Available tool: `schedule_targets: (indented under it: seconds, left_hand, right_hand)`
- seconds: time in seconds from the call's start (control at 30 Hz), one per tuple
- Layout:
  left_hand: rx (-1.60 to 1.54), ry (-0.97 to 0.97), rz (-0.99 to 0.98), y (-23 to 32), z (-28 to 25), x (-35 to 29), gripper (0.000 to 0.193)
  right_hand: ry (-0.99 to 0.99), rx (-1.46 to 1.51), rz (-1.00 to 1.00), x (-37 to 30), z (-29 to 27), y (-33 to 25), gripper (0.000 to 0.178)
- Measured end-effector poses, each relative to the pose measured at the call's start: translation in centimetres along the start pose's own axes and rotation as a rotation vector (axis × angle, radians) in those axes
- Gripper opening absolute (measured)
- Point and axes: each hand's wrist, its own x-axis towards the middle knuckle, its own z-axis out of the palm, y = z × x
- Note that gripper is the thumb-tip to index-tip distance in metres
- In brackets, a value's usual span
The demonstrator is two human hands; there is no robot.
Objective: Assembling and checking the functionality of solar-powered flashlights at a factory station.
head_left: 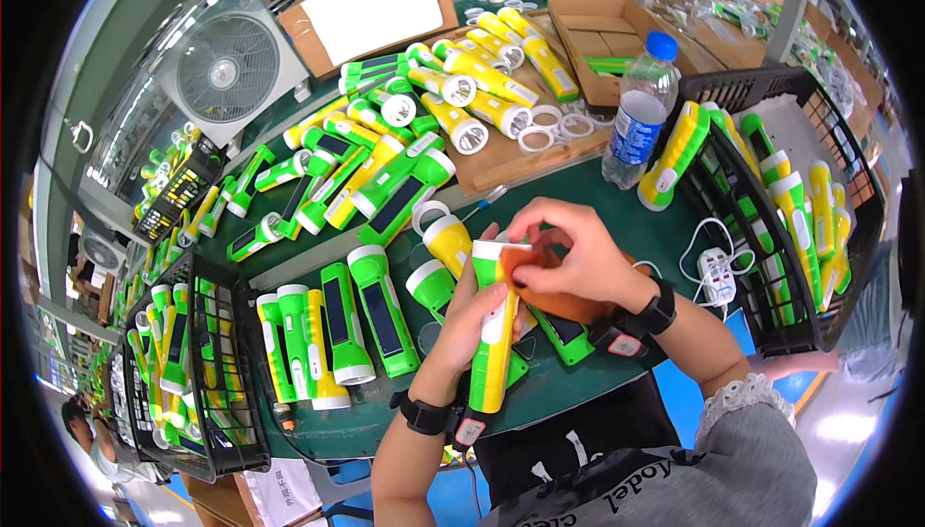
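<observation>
A green and yellow flashlight with a white head points away from me, tilted upright. My left hand is wrapped round its body, the thumb lying along the near side. At the head end, my right hand pinches an orange-brown cloth that touches the white rim. Part of the cloth hangs below the right hand. Behind the left hand lie a yellow flashlight and a green one. A solar-panel flashlight is partly covered by the cloth and right wrist.
Several flashlights stand in a row at left, beside a black crate of more. A heap of flashlights and white rings lies farther back. At right are a bottle, a white power strip and another black crate.
</observation>
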Motion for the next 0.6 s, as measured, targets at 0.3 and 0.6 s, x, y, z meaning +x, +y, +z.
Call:
schedule_targets:
  seconds: [0.3, 0.6]
  left_hand:
    - [0.064, 0.020, 0.037, 0.6, 1.0, 0.6, 0.081]
    - [0.118, 0.045, 0.000, 0.3, 1.6, 0.0, 0.084]
  right_hand:
    - [-0.085, 0.524, 0.293, 0.4, -0.8, 1.1, 0.017]
    - [-0.076, 0.453, 0.229, 0.0, -0.3, 0.8, 0.015]
